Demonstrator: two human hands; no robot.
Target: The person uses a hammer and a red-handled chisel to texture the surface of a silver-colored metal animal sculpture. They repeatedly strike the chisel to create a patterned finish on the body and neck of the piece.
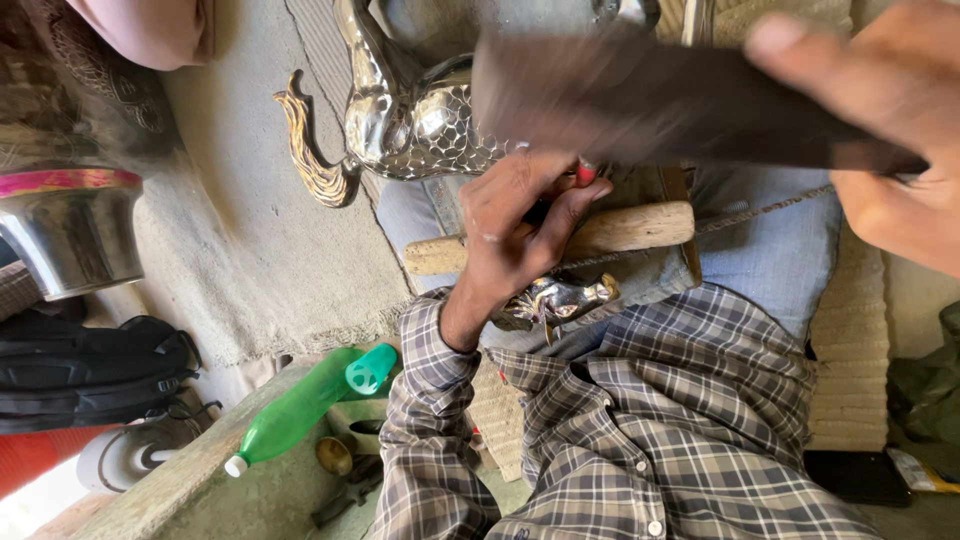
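Looks like a floor-level metalcraft workshop: polished embossed metal figure (410, 120), steel bowl (70, 235), rough mat (260, 240), tools lying around.

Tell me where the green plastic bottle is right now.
In the head view the green plastic bottle lies on its side at lower left, on a concrete ledge, just left of the plaid sleeve and right of the black bag.
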